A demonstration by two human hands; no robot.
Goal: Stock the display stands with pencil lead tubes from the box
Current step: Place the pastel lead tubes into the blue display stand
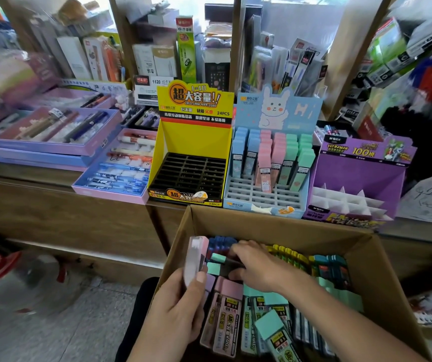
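Note:
A cardboard box (282, 227) in front of me holds several pencil lead tubes in pink, mint, blue, yellow and teal. My left hand (175, 307) grips a pink lead tube (196, 259) upright at the box's left wall. My right hand (255, 265) reaches into the box, fingers curled over a mint-capped tube (217, 258). On the counter stand three displays: a yellow stand (191, 150) with bare black slots, a light-blue rabbit stand (269, 163) partly filled with blue, pink and mint tubes, and a purple stand (353, 178) with white dividers.
Pen gift boxes (53, 131) and a tray of pens (121, 165) lie left of the stands. Shelves of stationery packs rise behind the counter. A clear water jug (27, 278) sits on the floor at the left.

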